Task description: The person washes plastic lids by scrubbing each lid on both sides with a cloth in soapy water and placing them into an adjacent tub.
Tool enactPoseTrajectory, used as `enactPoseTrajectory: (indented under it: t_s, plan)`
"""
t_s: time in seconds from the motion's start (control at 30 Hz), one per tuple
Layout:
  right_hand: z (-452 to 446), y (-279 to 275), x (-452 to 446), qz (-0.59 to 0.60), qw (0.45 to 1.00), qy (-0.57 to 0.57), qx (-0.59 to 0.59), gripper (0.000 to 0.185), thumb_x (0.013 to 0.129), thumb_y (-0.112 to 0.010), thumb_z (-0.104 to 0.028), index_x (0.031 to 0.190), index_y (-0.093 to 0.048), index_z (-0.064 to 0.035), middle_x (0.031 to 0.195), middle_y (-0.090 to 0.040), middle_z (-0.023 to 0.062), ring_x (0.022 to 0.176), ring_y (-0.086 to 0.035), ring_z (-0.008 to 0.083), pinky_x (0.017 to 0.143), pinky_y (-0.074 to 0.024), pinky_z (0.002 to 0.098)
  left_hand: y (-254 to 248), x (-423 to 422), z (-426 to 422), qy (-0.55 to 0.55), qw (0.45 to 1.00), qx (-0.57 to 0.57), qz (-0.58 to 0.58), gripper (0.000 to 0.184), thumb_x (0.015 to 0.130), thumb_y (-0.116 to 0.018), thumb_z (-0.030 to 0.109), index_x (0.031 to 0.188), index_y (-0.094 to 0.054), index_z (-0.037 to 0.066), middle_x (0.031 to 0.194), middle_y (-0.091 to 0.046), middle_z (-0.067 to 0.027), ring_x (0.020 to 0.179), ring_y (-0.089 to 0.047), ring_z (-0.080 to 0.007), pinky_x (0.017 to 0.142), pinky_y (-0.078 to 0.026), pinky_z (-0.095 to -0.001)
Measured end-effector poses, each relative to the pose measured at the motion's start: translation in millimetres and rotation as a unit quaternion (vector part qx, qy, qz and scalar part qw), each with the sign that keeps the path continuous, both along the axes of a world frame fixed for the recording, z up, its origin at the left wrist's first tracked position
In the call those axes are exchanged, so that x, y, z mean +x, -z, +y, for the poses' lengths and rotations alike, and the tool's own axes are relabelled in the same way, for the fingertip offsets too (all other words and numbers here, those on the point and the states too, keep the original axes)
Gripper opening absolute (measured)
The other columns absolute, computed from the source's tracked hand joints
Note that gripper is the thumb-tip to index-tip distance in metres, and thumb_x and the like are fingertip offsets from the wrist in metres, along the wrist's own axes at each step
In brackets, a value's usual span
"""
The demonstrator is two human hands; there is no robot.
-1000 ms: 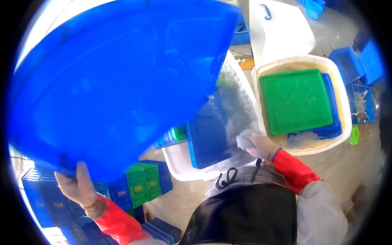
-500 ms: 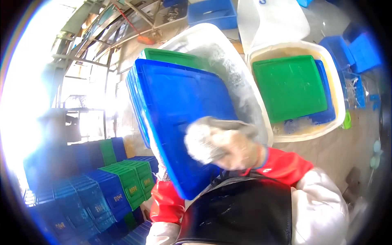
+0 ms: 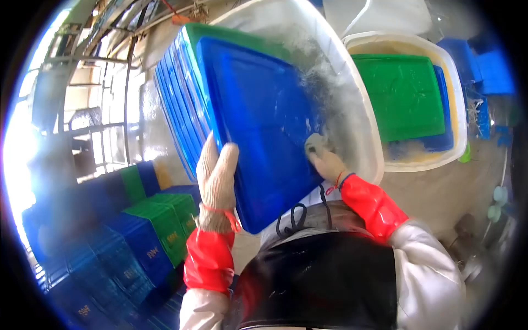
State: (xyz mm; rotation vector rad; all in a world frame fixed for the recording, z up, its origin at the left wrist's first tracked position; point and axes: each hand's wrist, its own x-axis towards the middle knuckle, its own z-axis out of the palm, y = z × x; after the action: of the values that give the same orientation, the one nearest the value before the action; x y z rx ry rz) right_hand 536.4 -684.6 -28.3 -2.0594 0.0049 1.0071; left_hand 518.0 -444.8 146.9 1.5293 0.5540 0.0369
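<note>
From where I watch, this looks like a washing area in a workshop or similar workplace. Two large white tubs (image 3: pixel 369 118) (image 3: pixel 461 118) hold liquid, the near one foamy, with flat blue and green plastic panels in them. To the left I see rows of stacked blue and green crates (image 3: pixel 135 242) and a metal frame (image 3: pixel 102 60) against bright light. More blue bins (image 3: pixel 492 71) sit on the bare floor (image 3: pixel 423 192) at the far right.

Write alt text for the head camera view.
A gloved left hand touches the left edge of a blue panel over a white tub; the right hand holds a pale wad at its right edge. Alongside, a green panel lies in another tub.
</note>
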Motion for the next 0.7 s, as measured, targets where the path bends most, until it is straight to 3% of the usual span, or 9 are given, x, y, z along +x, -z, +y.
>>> enactPoseTrajectory:
  t_s: [0.07,0.1,0.17,0.23,0.3,0.37,0.47,0.63,0.7]
  plan:
    - [13,-28,-32,-0.118,0.988,0.017,0.098,0.059,0.099,-0.054,-0.047,0.135,-0.058,-0.0001,0.133,-0.059,0.0292,0.126,-0.056,0.044,0.107,-0.0441,0.0459,18,8,7,-0.013,0.999,-0.03,-0.002,0.041,0.097,-0.063,0.011,0.135,-0.058,-0.006,0.112,-0.066,-0.0068,0.096,-0.059,-0.0122,0.088,-0.05,-0.0281]
    - [23,-60,-33,-0.107,0.988,-0.111,0.032,0.064,0.097,-0.058,-0.047,0.138,-0.055,0.002,0.139,-0.056,0.0298,0.133,-0.05,0.0445,0.113,-0.0385,0.0473,28,11,10,0.001,0.997,0.064,-0.029,0.043,0.098,-0.064,0.013,0.135,-0.057,-0.006,0.112,-0.066,-0.0101,0.099,-0.06,-0.015,0.089,-0.05,-0.0305]
    - [37,-82,-36,-0.258,0.925,-0.235,0.149,0.074,0.096,-0.061,-0.047,0.149,-0.045,0.0013,0.148,-0.048,0.0297,0.142,-0.042,0.0447,0.121,-0.0268,0.0514,16,3,8,0.055,0.983,0.172,-0.042,0.046,0.099,-0.064,0.013,0.138,-0.055,-0.009,0.121,-0.065,-0.0159,0.108,-0.06,-0.0194,0.096,-0.048,-0.0327]
    - [68,-104,-22,-0.424,0.854,-0.136,0.27,0.081,0.089,-0.069,-0.038,0.155,-0.039,-0.0031,0.151,-0.045,0.0285,0.142,-0.039,0.0496,0.122,-0.0218,0.0574,-9,-8,-4,0.065,0.973,0.22,-0.007,0.048,0.1,-0.063,0.012,0.14,-0.052,-0.01,0.13,-0.063,-0.0174,0.116,-0.059,-0.0211,0.102,-0.046,-0.0328]
    - [102,-107,16,-0.516,0.794,-0.094,0.306,0.063,0.088,-0.068,-0.035,0.139,-0.051,-0.0014,0.137,-0.054,0.0278,0.131,-0.048,0.0475,0.116,-0.0321,0.0541,-27,-34,-19,-0.042,0.998,0.025,-0.038,0.051,0.098,-0.067,0.011,0.143,-0.051,-0.005,0.129,-0.063,-0.0096,0.113,-0.058,-0.0151,0.102,-0.046,-0.031]
    - [141,-95,65,-0.582,0.752,-0.019,0.309,0.048,0.087,-0.066,-0.031,0.123,-0.064,0.0003,0.124,-0.064,0.0271,0.12,-0.058,0.0453,0.109,-0.0425,0.0508,-62,-68,-14,-0.032,0.998,0.036,0.043,0.055,0.094,-0.07,0.011,0.143,-0.051,-0.005,0.124,-0.065,-0.0092,0.108,-0.059,-0.0142,0.097,-0.048,-0.0309]
    - [153,-85,131,-0.51,0.834,0.007,0.209,0.037,0.089,-0.07,-0.035,0.113,-0.072,-0.0071,0.109,-0.07,0.0224,0.104,-0.066,0.0402,0.094,-0.0523,0.0458,-97,-110,-16,-0.114,0.99,0.072,0.033,0.057,0.087,-0.069,0.007,0.141,-0.053,-0.004,0.119,-0.067,-0.0087,0.1,-0.061,-0.015,0.091,-0.051,-0.0304]
    - [70,36,110,-0.259,0.959,0.081,0.081,0.044,0.099,-0.049,-0.041,0.131,-0.064,-0.0149,0.12,-0.067,0.0274,0.113,-0.062,0.0472,0.096,-0.0494,0.0504,-141,-167,-38,-0.266,0.949,0.164,0.03,0.068,0.067,-0.057,0.003,0.134,-0.058,-0.007,0.111,-0.07,-0.0126,0.09,-0.066,-0.0186,0.081,-0.054,-0.0299]
    - [27,89,70,-0.159,0.985,0.036,-0.059,0.051,0.102,-0.041,-0.043,0.134,-0.063,-0.01,0.12,-0.068,0.0287,0.113,-0.063,0.0485,0.099,-0.0486,0.0518,-150,-196,-27,-0.166,0.973,0.161,0.012,0.071,0.082,-0.054,0.003,0.15,-0.04,-0.007,0.127,-0.064,-0.0173,0.104,-0.066,-0.023,0.092,-0.056,-0.0345]
